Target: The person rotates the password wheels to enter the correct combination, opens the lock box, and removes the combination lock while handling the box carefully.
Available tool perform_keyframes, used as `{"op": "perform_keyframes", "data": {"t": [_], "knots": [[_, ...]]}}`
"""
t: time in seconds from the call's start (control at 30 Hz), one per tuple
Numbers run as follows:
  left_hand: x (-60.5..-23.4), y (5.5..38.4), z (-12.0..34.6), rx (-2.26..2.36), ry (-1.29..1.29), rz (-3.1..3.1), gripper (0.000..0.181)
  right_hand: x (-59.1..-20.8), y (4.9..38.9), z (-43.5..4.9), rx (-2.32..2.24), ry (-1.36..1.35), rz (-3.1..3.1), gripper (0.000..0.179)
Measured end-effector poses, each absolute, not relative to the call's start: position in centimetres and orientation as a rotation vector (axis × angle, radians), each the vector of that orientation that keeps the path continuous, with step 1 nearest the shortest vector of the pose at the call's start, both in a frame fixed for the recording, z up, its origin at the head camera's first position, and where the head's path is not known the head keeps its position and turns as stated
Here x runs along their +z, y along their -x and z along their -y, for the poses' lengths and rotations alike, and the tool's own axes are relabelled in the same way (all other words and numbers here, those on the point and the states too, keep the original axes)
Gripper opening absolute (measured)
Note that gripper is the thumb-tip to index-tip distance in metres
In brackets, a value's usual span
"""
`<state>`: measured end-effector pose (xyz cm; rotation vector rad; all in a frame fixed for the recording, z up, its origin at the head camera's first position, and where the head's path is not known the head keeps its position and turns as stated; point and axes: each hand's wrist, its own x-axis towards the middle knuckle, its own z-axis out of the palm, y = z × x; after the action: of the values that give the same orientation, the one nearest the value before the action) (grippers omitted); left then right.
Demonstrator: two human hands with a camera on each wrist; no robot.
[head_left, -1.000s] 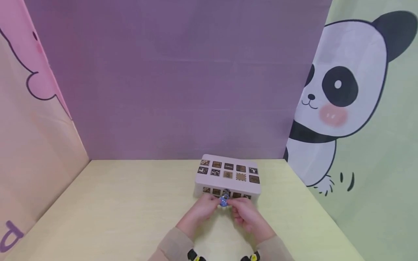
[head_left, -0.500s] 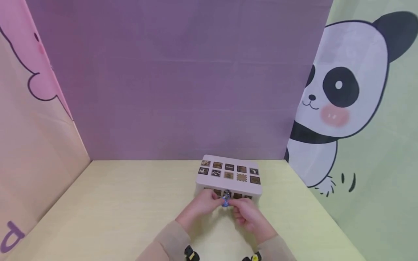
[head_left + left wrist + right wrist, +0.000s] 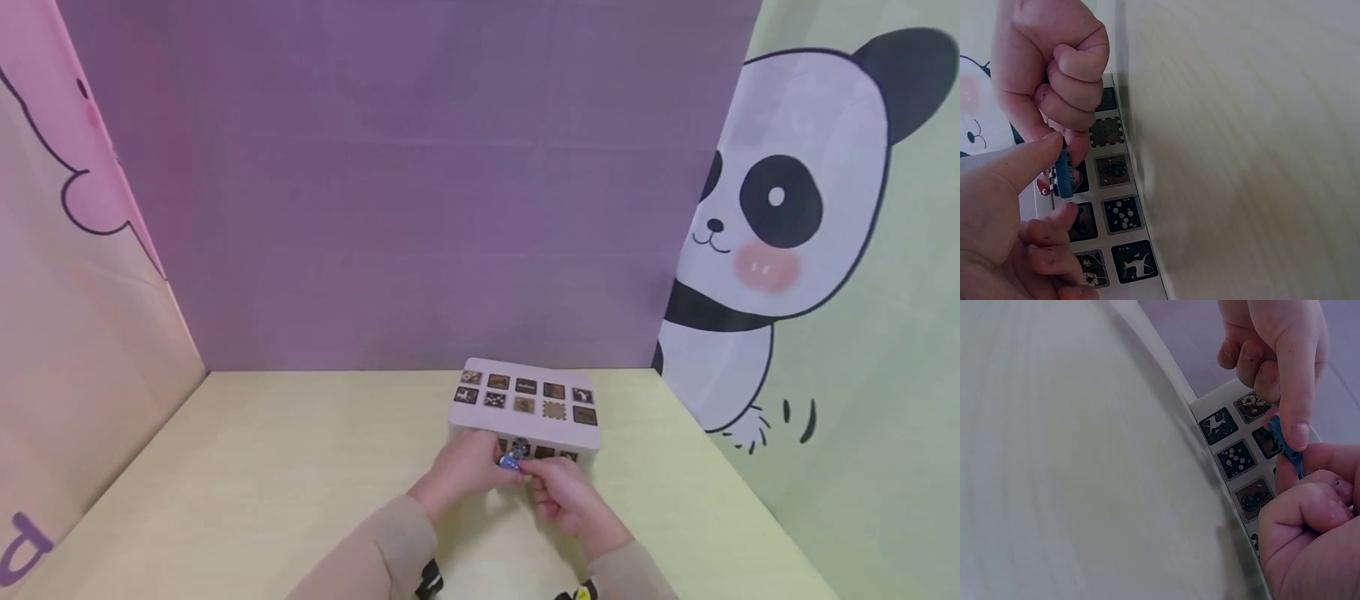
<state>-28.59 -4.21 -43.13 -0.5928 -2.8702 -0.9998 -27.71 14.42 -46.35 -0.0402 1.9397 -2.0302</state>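
Observation:
A small blue padlock [image 3: 510,462] hangs at the metal clasp [image 3: 521,447] on the front of a pale lidded box [image 3: 525,427] printed with dark square pictures. The left hand [image 3: 467,462] holds the lock from the left; in the left wrist view its thumb lies against one end of the padlock [image 3: 1065,175]. From the other side the right hand [image 3: 566,492] pinches the lock between thumb and index finger, its other fingers curled in. In the right wrist view, fingers of both hands partly cover the padlock [image 3: 1285,437]. The lid is down.
The box stands near the back of a light wooden table [image 3: 300,467]. Behind it rises a purple backdrop [image 3: 420,183]. Side panels carry a panda [image 3: 810,117] on the right and a pink cartoon figure [image 3: 97,187] on the left.
The left hand has moved slightly up and closer against the box's front, its grip shifted. The padlock has turned and now lies tilted. The right hand has hardly moved.

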Motion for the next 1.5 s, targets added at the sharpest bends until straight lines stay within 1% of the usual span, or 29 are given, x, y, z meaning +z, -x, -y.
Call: {"op": "perform_keyframes", "data": {"t": [0.13, 0.33, 0.7, 0.93, 1.2, 1.37, 1.5], "knots": [[-42.81, 28.62, 4.12, -0.912, 0.617, 2.86, 0.038, -46.33, 27.93, -14.5, -2.025, 0.029, -1.947, 0.021], [-42.51, 28.66, 4.11, -0.971, 0.615, 2.88, 0.035, -46.28, 28.16, -14.6, -2.026, 0.023, -1.951, 0.019], [-42.81, 29.07, 4.22, -0.899, 0.71, 2.889, 0.027, -46.35, 28.34, -14.6, -2.03, -0.019, -1.979, 0.024], [-42.82, 29.06, 4.28, -0.832, 0.715, 2.885, 0.029, -46.48, 28.49, -14.62, -2.02, -0.009, -1.987, 0.02], [-42.79, 28.93, 4.23, -0.773, 0.738, 2.841, 0.029, -46.47, 28.5, -14.5, -2.012, -0.014, -1.999, 0.023], [-42.93, 29.04, 4.26, -0.794, 0.769, 2.814, 0.032, -46.56, 28.45, -14.43, -2.029, -0.007, -1.989, 0.017], [-43.11, 29.2, 4.38, -0.819, 0.801, 2.798, 0.03, -46.66, 28.47, -14.44, -2.035, -0.002, -1.987, 0.014]]}}
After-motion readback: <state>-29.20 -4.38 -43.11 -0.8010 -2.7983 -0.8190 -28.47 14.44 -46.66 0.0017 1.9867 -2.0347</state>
